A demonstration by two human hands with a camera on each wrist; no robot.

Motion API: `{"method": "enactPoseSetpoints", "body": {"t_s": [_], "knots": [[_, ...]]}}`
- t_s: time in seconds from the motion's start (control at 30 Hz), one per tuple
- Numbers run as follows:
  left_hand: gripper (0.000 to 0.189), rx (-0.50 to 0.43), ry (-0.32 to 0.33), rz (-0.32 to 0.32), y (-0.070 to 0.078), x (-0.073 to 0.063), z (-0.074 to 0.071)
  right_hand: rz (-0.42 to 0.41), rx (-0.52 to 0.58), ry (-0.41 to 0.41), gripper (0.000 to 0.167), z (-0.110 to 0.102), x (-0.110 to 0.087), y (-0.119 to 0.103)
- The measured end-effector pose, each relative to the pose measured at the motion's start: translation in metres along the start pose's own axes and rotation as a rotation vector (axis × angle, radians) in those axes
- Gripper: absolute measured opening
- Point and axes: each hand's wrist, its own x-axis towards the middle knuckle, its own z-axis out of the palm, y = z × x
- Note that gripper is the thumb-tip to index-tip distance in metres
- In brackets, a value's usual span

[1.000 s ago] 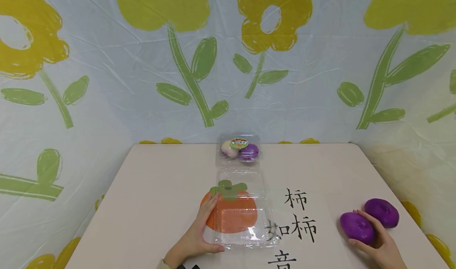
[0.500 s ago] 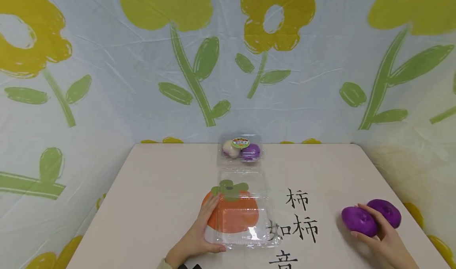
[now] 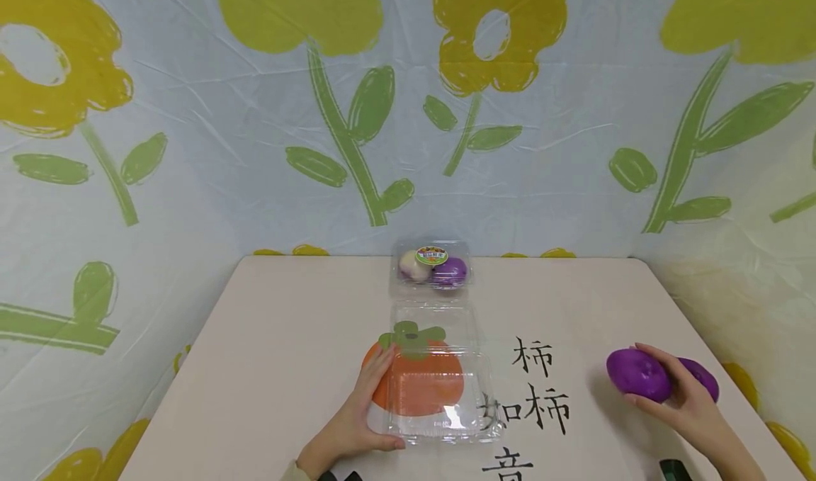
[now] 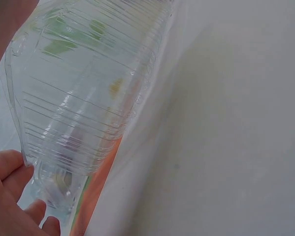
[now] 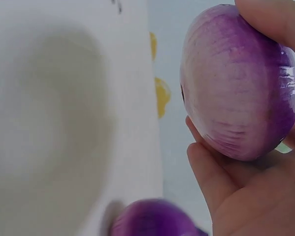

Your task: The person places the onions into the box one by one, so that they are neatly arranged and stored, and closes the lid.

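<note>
My left hand [image 3: 353, 414] grips the left side of an open clear plastic box [image 3: 474, 389], thumb at its front corner and fingers along the edge. In the left wrist view the fingertips touch the ribbed clear wall [image 4: 78, 108]. Off to the right, my right hand [image 3: 698, 406] holds a purple onion [image 3: 637, 375] between thumb and fingers, above the table. Its pale, streaked underside shows in the right wrist view, where the same onion [image 5: 236, 88] hangs in the grasp. A second purple onion [image 3: 706, 378] lies on the table, partly hidden behind the right hand.
At the table's far edge stands a closed clear box [image 3: 464, 253] with a label, holding a whitish and a purple vegetable. The pale table mat [image 3: 287, 339] bears a printed persimmon and black characters. Flowered cloth [image 3: 542, 190] hangs behind and at both sides.
My right hand has lifted the purple onion off the table and tilted it, moving slightly up and left in the last half second. The left hand has stayed on the box.
</note>
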Motion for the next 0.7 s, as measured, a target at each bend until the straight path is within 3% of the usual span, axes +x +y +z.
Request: {"method": "enactPoseSetpoints", "body": {"t_s": [0.33, 0.7], "knots": [[0.122, -0.006, 0.004, -0.004, 0.002, 0.000, 0.000, 0.003, -0.011, -0.056, 0.087, -0.005, 0.023, -0.025], [0.123, -0.007, 0.002, -0.004, 0.001, 0.000, 0.001, -0.107, 0.041, -0.075, 0.088, 0.009, 0.047, -0.063]]}}
